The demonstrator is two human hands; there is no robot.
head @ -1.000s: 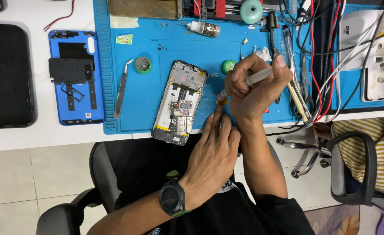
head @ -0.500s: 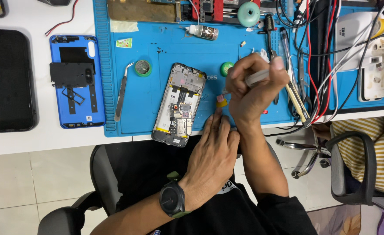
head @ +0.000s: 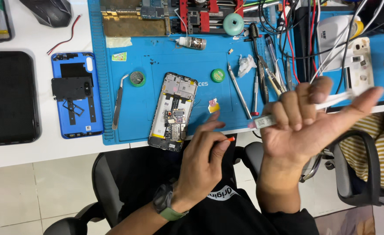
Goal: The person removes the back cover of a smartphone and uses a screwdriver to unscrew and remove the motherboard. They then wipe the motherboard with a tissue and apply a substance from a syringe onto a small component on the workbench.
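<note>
Fingers (head: 287,109) of your right hand (head: 300,130) curl round a white tube-like tool (head: 270,119), palm up, thumb stretched toward the right; hand sits raised off the front edge of the desk (head: 35,148). Your left hand (head: 202,159) pinches a small orange-tipped stick (head: 229,139) between thumb and fingers, narrow grip, index pointing up toward a small pink-yellow piece (head: 212,105) on the blue mat (head: 152,61). Dark watch with green strap (head: 166,204) on the left wrist.

Opened phone (head: 173,111), back off, board and battery exposed, lies on the mat just left of your left hand, its bottom end hanging over the mat's front edge. Neither hand touches it. Tweezers (head: 118,102) lie left of the phone, 1 small green tin (head: 136,78) beside them, another green tin (head: 218,75) right of the phone. Screwdrivers (head: 239,93) and probes lie well right of the phone, under a tangle of cables (head: 296,30). Blue back cover (head: 76,102) with a black plate on it sits on the desk left of the mat, black screen panel (head: 10,98) further left. Small glue bottle (head: 192,42) near the mat's top. Black chair armrest (head: 361,169) at the right
</note>
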